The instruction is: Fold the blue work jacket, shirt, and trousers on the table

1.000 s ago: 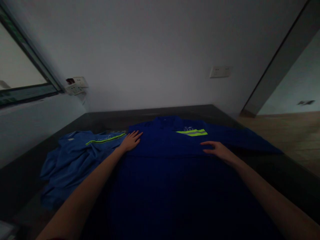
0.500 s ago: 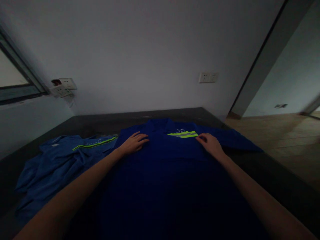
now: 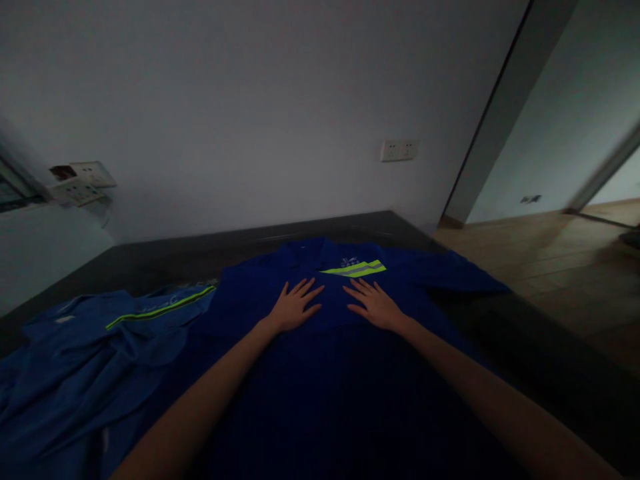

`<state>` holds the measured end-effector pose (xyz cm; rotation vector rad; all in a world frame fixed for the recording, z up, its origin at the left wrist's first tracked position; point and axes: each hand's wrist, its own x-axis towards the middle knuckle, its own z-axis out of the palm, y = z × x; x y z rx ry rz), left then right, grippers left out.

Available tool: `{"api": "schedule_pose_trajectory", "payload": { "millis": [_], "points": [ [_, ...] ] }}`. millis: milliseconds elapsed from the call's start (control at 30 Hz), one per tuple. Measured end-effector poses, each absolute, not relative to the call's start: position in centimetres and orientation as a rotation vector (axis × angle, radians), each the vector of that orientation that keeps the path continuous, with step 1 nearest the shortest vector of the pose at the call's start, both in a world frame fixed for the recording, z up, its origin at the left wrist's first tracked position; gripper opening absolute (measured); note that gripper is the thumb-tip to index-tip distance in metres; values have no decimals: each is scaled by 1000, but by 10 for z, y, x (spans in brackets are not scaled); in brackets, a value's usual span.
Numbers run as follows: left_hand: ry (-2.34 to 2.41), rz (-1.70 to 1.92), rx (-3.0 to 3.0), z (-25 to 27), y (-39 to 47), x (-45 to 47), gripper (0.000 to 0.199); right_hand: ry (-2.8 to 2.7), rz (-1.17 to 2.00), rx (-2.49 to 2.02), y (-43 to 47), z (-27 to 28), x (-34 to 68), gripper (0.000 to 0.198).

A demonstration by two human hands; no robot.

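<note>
A dark blue work shirt (image 3: 330, 373) lies spread out, its collar at the far side and one sleeve stretched to the right. Across its chest runs a yellow-green and grey reflective strip (image 3: 356, 269), with small white lettering above it. My left hand (image 3: 295, 305) rests on the chest left of the strip's lower end, fingers spread. Just below the strip, my right hand (image 3: 373, 304) lies on the cloth, its fingers also stretched out. Neither hand grips anything. The shirt's lower part is lost in shadow.
A lighter blue garment (image 3: 100, 360) with a yellow-green stripe lies crumpled at the left. Both garments are on a dark tabletop (image 3: 240, 239) against a pale wall (image 3: 250, 120). Sockets (image 3: 400, 150) sit on the wall. Wooden floor (image 3: 550, 247) shows beyond the right edge.
My right hand has let go near the strip's right end and moved left and down, fingers now spread. My left hand has shifted right. The view has turned somewhat to the right.
</note>
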<state>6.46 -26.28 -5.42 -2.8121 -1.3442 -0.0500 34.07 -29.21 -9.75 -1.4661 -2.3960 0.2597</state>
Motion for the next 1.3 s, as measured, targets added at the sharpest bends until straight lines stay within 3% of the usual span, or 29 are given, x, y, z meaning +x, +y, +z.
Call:
{"api": "schedule_pose_trajectory", "payload": {
  "millis": [433,667,900,1300],
  "points": [
    [-1330,-10,-2814,-52,-264,67,65,-2351,252,-1539,-296,-98,345,73],
    [-1041,-71,-2898,-38,-273,68,51,-2349,276,-1532,-298,-92,344,73],
    [-1375,-78,-2831,-49,-259,69,57,-2303,272,-1548,-303,-79,340,79],
    [-1544,25,-2833,-45,-257,76,57,-2221,275,-1566,-304,-99,340,64]
  ]
}}
